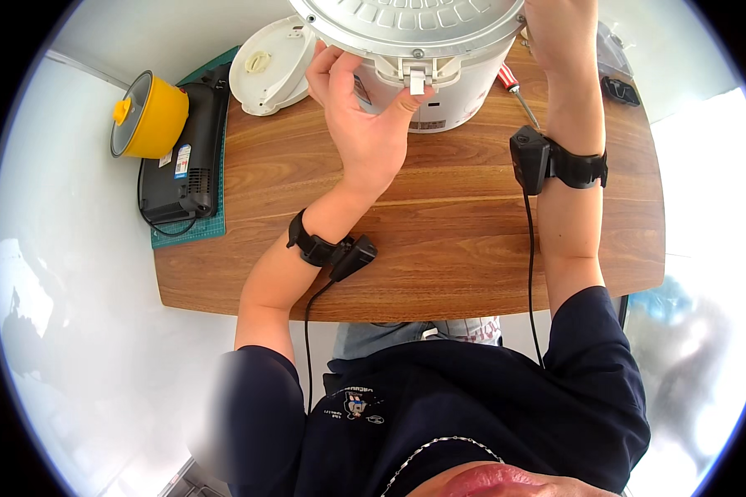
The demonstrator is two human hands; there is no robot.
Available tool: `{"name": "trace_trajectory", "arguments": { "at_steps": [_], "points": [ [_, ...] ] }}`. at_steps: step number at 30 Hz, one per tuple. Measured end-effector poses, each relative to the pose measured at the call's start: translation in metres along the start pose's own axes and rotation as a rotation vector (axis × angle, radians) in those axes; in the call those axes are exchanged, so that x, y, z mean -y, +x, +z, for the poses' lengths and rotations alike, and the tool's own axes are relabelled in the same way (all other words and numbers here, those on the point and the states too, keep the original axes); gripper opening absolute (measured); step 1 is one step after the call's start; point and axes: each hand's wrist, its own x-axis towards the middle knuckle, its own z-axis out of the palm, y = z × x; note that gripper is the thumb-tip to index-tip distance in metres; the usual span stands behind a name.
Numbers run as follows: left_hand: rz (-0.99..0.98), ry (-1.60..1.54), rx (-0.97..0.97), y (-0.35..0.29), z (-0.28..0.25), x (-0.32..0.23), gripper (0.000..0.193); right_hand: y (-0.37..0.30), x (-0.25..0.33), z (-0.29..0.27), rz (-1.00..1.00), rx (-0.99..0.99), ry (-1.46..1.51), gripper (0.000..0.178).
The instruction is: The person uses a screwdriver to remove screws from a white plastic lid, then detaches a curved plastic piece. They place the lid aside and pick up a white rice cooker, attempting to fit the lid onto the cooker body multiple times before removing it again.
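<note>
— What are the hands on?
— The left hand (365, 116) grips the white rice cooker (439, 83) by its front latch; the right hand (559, 33) holds its far right rim.
— And nearby?
— A red-handled screwdriver (518, 91) just right of it, a white lid (269, 66) left, a yellow pot (153, 116) far left on the wooden table (448, 240).

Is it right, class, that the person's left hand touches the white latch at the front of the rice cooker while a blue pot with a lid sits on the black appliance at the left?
Not quite. The head view shows the pot is yellow, not blue. The rest holds: the left hand touches the white latch of the rice cooker, and the lidded pot sits on the black appliance.
</note>
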Motion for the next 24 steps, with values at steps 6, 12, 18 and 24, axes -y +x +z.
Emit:
{"name": "trace_trajectory", "arguments": {
  "at_steps": [6, 12, 18, 24],
  "points": [
    [-0.060, -0.086, 0.002, 0.000, -0.001, 0.001, 0.074, -0.011, 0.001, 0.017, -0.276, -0.049, -0.505, 0.052],
    [-0.118, -0.196, 0.002, 0.001, -0.001, -0.003, 0.058, -0.009, 0.004, 0.012, -0.317, -0.003, -0.511, 0.052],
    [-0.177, -0.248, 0.013, 0.003, -0.003, -0.006, 0.046, -0.006, -0.004, 0.007, -0.450, 0.044, -0.405, 0.054],
    [-0.117, -0.179, 0.036, 0.005, -0.005, -0.001, 0.043, -0.008, 0.000, 0.006, -0.550, 0.099, -0.325, 0.056]
  ]
}}
